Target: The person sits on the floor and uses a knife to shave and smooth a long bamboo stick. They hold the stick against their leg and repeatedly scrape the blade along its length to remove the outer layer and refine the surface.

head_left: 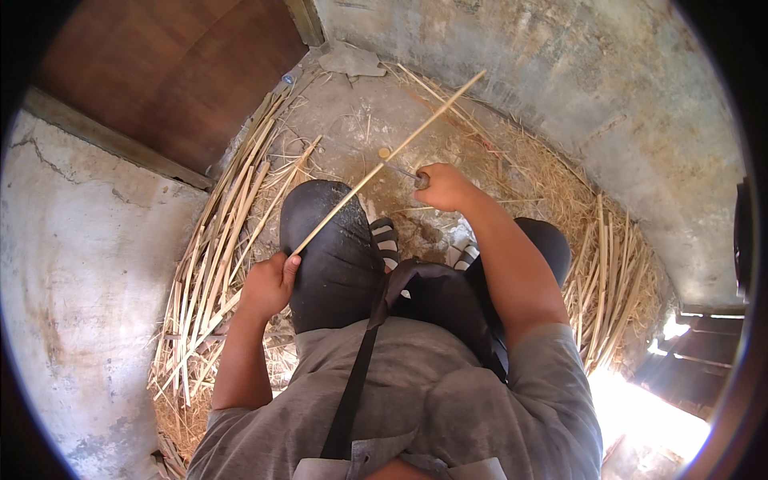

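My left hand (268,286) is closed around the lower end of a long, thin, pale bamboo strip (436,114), beside my left knee. The strip slants up and to the right, across my dark trouser leg and past it. My right hand (445,188) grips the handle of a knife (422,182) beyond my knees. Its narrow blade (400,169) points left and meets or crosses the strip near its middle; whether it cuts in cannot be made out. A small round yellowish thing (384,153) shows right by the strip there.
Long split strips (216,248) lie heaped on the left, with more strips (600,280) on the right. Fine shavings (536,176) cover the floor along the stained wall (576,72). A brown panel (176,72) stands at the far left. Bright light falls at lower right.
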